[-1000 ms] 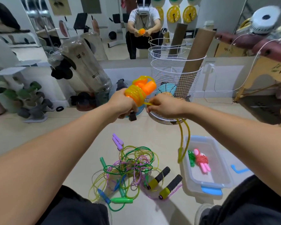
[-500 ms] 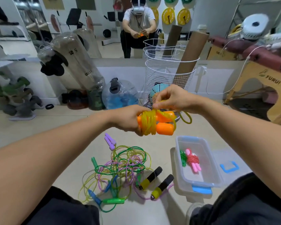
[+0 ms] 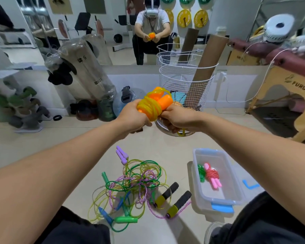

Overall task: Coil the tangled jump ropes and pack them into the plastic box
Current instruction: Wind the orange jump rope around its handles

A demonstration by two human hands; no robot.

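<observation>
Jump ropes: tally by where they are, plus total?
Held by left hand and right hand: 1, orange rope
In plastic box: 2, green rope, pink rope
Floor tangle, by handle colour: 4, purple handles, green handle, blue handle, black-yellow handles
Total: 7

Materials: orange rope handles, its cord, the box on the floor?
Orange handles: smooth matte plastic, by the even colour. Yellow cord: glossy translucent tubing, likely PVC; light shows through. Plastic box: clear, slightly frosted plastic with blue clips; contents visible through the wall.
</observation>
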